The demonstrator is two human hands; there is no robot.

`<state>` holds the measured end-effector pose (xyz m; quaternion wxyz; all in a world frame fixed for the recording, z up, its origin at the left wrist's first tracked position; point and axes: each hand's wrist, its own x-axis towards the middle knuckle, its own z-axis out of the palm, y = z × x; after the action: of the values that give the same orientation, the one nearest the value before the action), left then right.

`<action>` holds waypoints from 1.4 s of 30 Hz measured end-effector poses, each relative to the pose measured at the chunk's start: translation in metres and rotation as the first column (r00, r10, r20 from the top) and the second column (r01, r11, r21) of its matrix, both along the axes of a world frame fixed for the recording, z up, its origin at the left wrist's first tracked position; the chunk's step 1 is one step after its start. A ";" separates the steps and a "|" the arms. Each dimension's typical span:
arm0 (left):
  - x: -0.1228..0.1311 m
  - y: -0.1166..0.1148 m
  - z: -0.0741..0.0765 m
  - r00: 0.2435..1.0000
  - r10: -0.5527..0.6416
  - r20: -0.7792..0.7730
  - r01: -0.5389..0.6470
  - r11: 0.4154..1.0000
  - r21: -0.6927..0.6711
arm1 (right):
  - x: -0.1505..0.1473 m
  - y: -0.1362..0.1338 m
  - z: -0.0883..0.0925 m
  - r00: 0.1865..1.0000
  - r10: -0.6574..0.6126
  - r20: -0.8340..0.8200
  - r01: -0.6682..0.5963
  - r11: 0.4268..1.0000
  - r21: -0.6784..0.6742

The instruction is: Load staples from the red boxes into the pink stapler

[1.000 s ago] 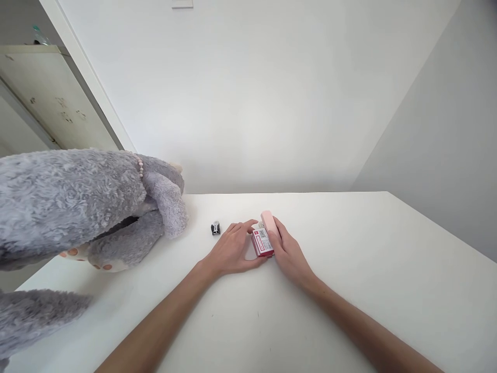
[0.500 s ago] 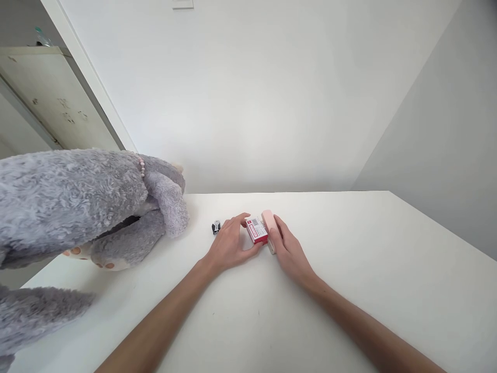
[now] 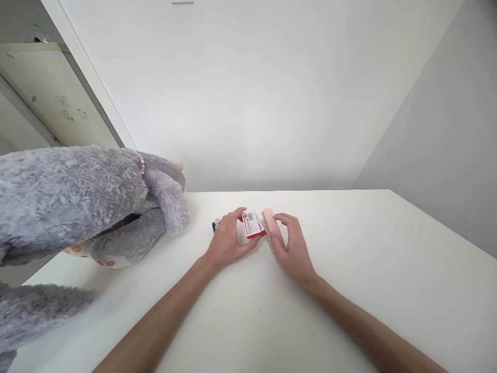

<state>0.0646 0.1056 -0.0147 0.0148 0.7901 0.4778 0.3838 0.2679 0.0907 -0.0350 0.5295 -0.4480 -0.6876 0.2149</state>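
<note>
Red-and-white box [image 3: 250, 226]: has shifted toward 11 o'clock since a second ago, the left hand [image 3: 227, 242] travelling with it; its printed white face now shows more squarely to the camera, with the red edge toward 6 o'clock
Right hand [image 3: 294, 254]: has loosened its wrap a second ago into a lighter pinch, thumb on the near part of the pink stapler [image 3: 273, 224] and fingertips toward its 12 o'clock end, a gap showing between fingers and thumb
Left hand: gripping the box from its 9 o'clock side, a finger by the far end and the thumb along the near edge
Pink stapler: at 3 o'clock from the box, its long body slanting from 11 toward 5 o'clock; whether the two touch is too small to tell
Black-and-silver gadget [image 3: 216, 224]: at 9 o'clock from the box, just beyond the left hand, which partly hides it
White desk [image 3: 248, 321]: carries all three small things near its 12 o'clock edge, by the pale wall [image 3: 272, 93]
Grey plush toy [image 3: 77, 191]: large and shaggy, lying at 9 o'clock, a string of pink beads [image 3: 142, 165] on it
Cabinet [image 3: 58, 98]: at 10 o'clock, past the toy, with a clear bottle [image 3: 40, 35] on top
</note>
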 end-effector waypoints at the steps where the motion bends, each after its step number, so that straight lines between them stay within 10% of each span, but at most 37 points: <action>1: 0.000 0.000 0.000 1.000 -0.004 -0.005 0.004 1.000 -0.009 | 0.000 0.000 -0.001 1.000 0.003 0.014 -0.004 1.000 0.010; 28: 0.000 0.000 0.002 0.989 -0.087 -0.116 0.065 0.982 -0.179 | 0.001 -0.001 0.000 0.999 0.015 0.052 -0.014 0.999 -0.029; 42: -0.005 0.014 -0.008 0.954 0.280 -0.109 -0.284 0.959 -0.020 | 0.001 -0.001 -0.001 0.998 0.009 0.058 -0.007 0.999 -0.041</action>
<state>0.0600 0.1194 -0.0230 -0.0511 0.7326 0.5924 0.3312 0.2692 0.0900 -0.0363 0.4992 -0.4619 -0.6999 0.2180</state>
